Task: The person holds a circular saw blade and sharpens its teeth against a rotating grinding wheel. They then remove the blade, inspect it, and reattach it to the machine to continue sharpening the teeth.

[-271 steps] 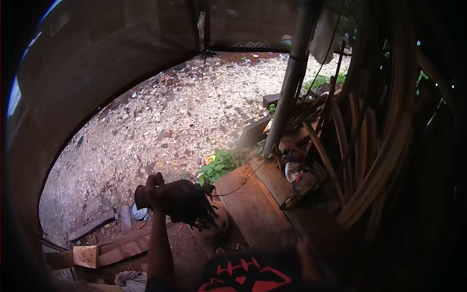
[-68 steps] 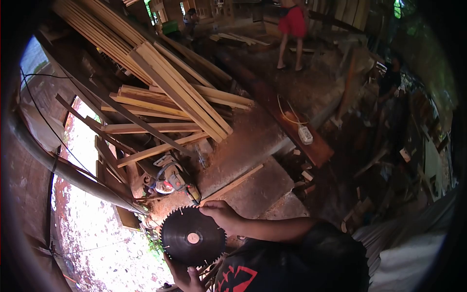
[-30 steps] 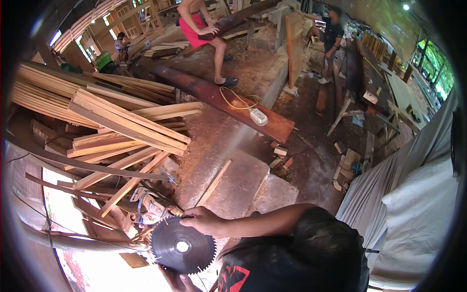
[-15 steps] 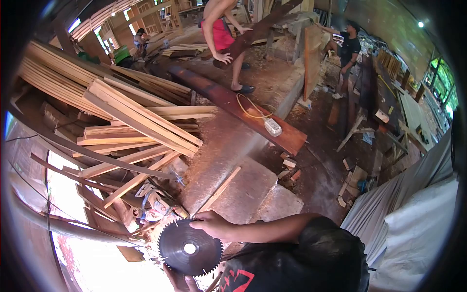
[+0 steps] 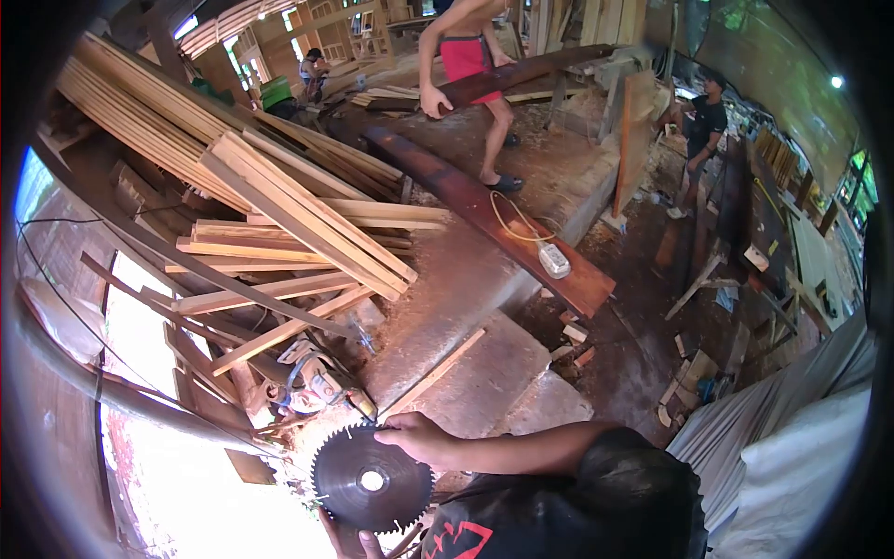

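Observation:
A dark, round circular saw blade (image 5: pixel 352 463) with a toothed rim and a pale center hole is held between my two hands, flat side toward the camera. At its upper right edge, my right hand (image 5: pixel 421 440) grips the rim, thumb and fingers closed on it. My left hand (image 5: pixel 358 543) supports the lower edge from beneath; part of it is cut off by the frame bottom and the blade. Just above the blade, a power saw (image 5: pixel 317 384) with a cord rests on the floor beside loose timber.
Stacked lumber (image 5: pixel 307 214) fills the left. A dark plank (image 5: pixel 494 219) carries a white power strip (image 5: pixel 554 261). A co-worker in red shorts (image 5: pixel 466 58) holds a dark beam (image 5: pixel 531 74). Another person (image 5: pixel 705 126) stands by a panel (image 5: pixel 635 140). White sheeting (image 5: pixel 801 466) hangs at right.
The view has shifted, so the surroundings appear further right and down. The blade stays in both my hands. The co-worker in red shorts has straightened somewhat, with the beam now closer to level.

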`<state>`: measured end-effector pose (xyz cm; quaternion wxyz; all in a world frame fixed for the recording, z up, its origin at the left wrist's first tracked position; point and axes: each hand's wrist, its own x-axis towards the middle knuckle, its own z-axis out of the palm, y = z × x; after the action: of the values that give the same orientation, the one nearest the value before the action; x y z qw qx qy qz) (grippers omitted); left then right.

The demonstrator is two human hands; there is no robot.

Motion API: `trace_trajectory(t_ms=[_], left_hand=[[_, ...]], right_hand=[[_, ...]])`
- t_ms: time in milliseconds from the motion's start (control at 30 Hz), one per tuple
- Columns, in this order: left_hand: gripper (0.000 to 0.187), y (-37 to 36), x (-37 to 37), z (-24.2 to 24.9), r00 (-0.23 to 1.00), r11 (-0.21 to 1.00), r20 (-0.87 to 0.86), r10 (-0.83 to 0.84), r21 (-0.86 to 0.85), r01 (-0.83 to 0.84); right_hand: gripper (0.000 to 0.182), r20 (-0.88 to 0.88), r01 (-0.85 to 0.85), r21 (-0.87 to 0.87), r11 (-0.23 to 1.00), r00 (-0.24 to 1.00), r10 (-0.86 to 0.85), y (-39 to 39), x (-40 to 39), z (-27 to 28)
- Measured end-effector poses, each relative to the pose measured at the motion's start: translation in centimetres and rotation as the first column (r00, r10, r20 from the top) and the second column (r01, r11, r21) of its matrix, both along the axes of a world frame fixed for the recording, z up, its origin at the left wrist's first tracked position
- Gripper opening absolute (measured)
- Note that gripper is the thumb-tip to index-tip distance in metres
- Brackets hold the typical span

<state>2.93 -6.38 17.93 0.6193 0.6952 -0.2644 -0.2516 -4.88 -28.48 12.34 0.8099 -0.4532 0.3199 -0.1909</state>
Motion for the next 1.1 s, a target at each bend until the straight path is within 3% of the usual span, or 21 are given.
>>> trace_trajectory(t_ms=[200, 500, 1100], left_hand=[[0.067, 0.2, -0.5, 1.3, 0.991, 0.993, -0.087, 0.097, 0.069, -0.091], [0.066, 0.8, -0.3, 1.5, 0.988, 0.989, -0.074, 0.137, 0.073, -0.131], [0.064, 0.9, -0.3, 1.8, 0.988, 0.983, -0.012, 0.154, 0.098, -0.152]], right_hand=[[0.021, 0.077, 0.081, -0.015, 0.997, 0.994, -0.08, 1.0, 2.1, -1.5], [0.022, 0.027, -0.028, 0.013, 1.0, 0.999, 0.028, 1.2, 2.0, 0.7], [0.023, 0.079, -0.047, 0.043, 0.998, 0.996, 0.043, 1.2, 4.1, -3.5]])
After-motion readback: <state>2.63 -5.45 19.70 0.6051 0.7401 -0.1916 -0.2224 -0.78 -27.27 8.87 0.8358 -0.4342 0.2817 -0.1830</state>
